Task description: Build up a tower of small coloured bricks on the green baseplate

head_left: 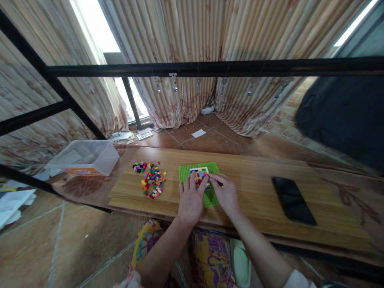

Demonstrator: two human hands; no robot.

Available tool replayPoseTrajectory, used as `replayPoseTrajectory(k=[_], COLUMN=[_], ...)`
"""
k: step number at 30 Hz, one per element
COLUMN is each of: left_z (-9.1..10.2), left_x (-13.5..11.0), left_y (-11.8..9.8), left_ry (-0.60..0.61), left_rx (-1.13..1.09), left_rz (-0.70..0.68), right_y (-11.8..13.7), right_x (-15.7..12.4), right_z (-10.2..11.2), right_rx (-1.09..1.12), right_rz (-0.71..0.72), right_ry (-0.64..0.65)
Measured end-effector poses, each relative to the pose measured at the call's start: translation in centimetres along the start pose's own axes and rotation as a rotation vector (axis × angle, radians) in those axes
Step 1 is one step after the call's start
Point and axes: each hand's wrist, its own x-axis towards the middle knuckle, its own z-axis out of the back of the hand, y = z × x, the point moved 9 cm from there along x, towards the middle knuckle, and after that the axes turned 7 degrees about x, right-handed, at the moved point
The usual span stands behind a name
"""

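Head view: read all clock positions from the centre of the green board (213, 201), with 12 o'clock toward the top of the frame. The green board lies flat on the wooden counter (252, 176), directly ahead of the person. On it sits a white-edged panel of coloured blocks (201, 174), partly covered by the hands.

Left hand (191, 202): enters from 7 o'clock, back upward. Its fingers are extended and parted, laid over the panel rather than gripping.

Right hand (225, 193): enters from 4 o'clock. Its thumb and forefinger are drawn together at the panel's 3 o'clock edge; whether a block is pinched between them cannot be told.

Loose blocks (154, 180) in mixed colours are heaped on the counter at 9 o'clock, with a smaller cluster (139, 166) just beside them toward 10 o'clock. Farther out on that side stands a clear plastic box (109, 160). A black phone (294, 200) lies on the counter between 3 and 4 o'clock, well apart from the board. At 12 o'clock, a white sheet (198, 133) rests on the tiled floor (225, 134) before striped curtains (192, 36).
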Motion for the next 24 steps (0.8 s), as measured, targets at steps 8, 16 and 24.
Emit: replayPoseTrajectory(k=[8,16,24], left_z=[0.0,-0.3,-0.3], left_x=[0.1,0.2,0.3], left_y=[-0.3,-0.3,-0.5], left_ry=[0.011,0.008,-0.003], left_rx=[0.066,0.058,0.059], left_rz=[0.033,0.034,0.049], right_y=[-2.4,-3.5,-3.7], right_x=[0.6,0.6,0.6], right_z=[-0.2,-0.6,-1.1], right_rx=[0.196,0.326,0.353], right_rz=[-0.221,-0.366,-0.418], right_ry=[-0.047,-0.112,-0.149])
